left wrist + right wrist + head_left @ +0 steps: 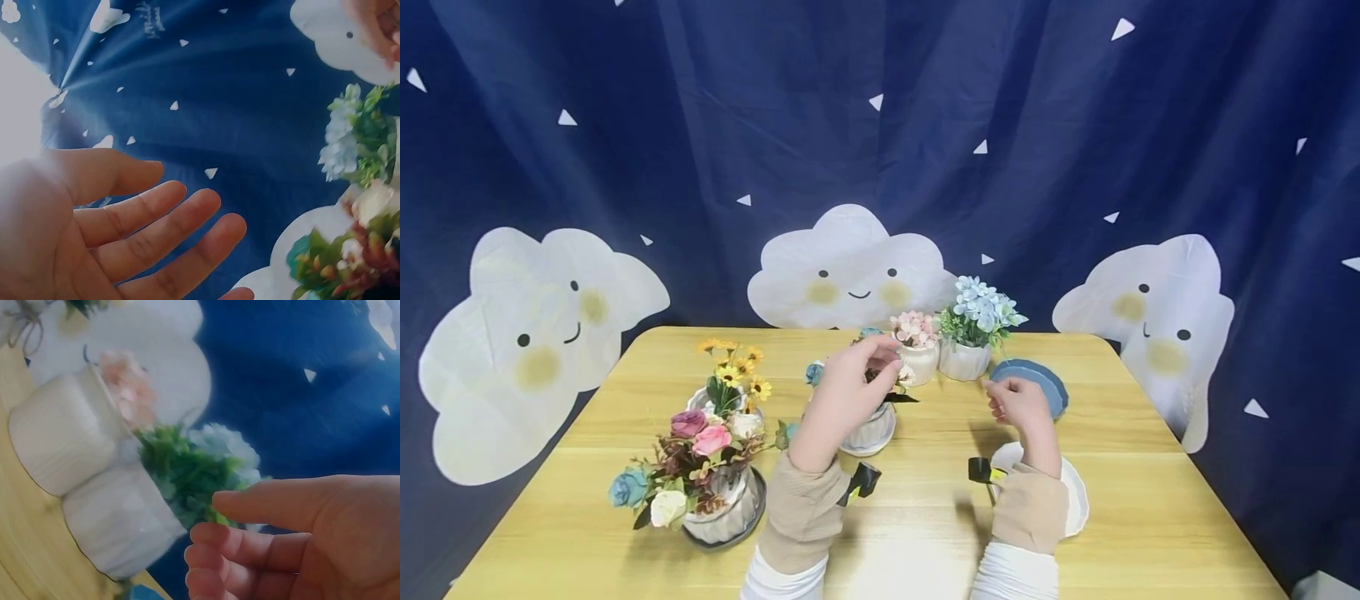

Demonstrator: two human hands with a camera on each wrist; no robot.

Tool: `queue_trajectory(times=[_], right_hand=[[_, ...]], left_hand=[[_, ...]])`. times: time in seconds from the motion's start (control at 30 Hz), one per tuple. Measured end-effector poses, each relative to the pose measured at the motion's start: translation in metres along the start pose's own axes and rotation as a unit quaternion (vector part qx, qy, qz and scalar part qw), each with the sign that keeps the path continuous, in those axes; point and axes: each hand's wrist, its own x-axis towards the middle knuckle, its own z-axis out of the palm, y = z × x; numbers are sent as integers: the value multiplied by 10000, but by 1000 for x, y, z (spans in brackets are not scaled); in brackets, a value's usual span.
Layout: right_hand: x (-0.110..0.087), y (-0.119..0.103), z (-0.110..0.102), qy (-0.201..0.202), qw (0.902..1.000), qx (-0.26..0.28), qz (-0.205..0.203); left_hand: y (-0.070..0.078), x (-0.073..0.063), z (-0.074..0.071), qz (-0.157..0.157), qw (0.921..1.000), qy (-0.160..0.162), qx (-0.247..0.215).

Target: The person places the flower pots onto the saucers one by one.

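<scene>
My left hand point(850, 392) hovers in front of a white pot point(871, 433) of mixed flowers, partly hiding it in the head view. Its fingers spread loosely in the left wrist view, with nothing held. My right hand point(1022, 407) hangs in the air, overlapping the near edge of a blue plate point(1054, 385); the loosely bent fingers point(212, 534) hold nothing. Beyond it stand a white pot point(964, 362) of light blue flowers point(981, 304) and a cream pot point(919, 363) of pink flowers point(914, 328). Below the right wrist lies a white plate point(1077, 504), partly covered by the forearm.
At the left, a ribbed pot point(722, 508) of roses sits on a dark plate point(752, 521). Yellow flowers point(730, 375) rise from another white pot behind it. A dark blue curtain point(820, 100) with clouds hangs beyond the wooden table point(1150, 467).
</scene>
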Motion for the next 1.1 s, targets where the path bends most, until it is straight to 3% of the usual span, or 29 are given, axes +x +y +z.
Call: queue_trajectory(times=[0.13,0.53,0.77,1.1], right_hand=[[-5,2,-11,152,9997,169,24],[-21,16,-46,507,9972,512,185],[-30,39,-71,1089,9861,1071,659],[-36,57,-88,1311,9796,1263,851]], left_hand=[[1,2,9,129,9997,-211,-57],[-3,7,33,137,9966,-807,72],[-7,9,46,135,9959,-884,104],[-22,11,74,103,9954,-954,17]])
